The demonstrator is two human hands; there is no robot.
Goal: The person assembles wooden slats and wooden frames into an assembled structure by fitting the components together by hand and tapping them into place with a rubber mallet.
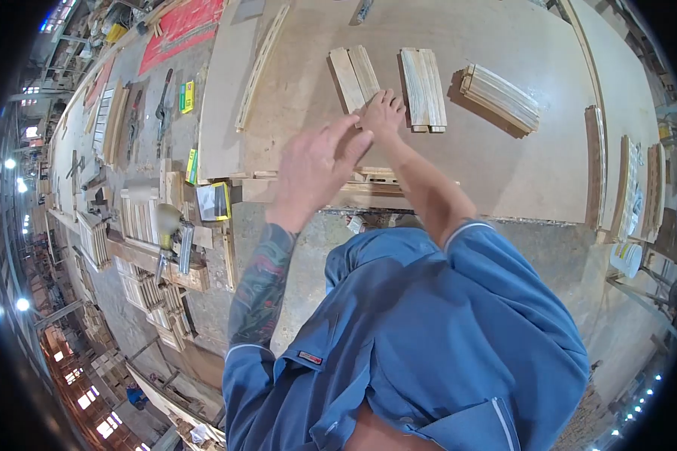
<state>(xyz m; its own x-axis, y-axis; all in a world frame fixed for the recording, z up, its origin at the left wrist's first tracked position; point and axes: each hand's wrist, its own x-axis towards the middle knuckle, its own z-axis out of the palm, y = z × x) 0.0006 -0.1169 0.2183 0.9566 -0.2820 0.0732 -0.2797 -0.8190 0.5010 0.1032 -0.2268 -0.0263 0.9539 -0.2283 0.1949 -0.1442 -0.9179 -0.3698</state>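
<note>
My left hand (pixel 316 161), below a tattooed forearm, hovers over the near edge of the workbench (pixel 504 177), its thumb apart from its fingers. Nothing shows in it. My right hand (pixel 384 113) rests with spread fingers at the near end of a pair of light wood strips (pixel 353 71), which lie side by side with a narrow gap. My hands partly hide that near end. Just right of my right hand lies a bundle of whitish wood strips (pixel 423 86). Farther right, a second bundle of strips (pixel 500 98) sits at a slant.
One long wood strip (pixel 263 68) lies along the bench's left part. Wood pieces (pixel 399 188) line the near edge. Farther left are yellow-green boxes (pixel 186 98), a black-handled tool (pixel 162 105) and stacked wood (pixel 139 218). A white bucket (pixel 626 258) stands at the right.
</note>
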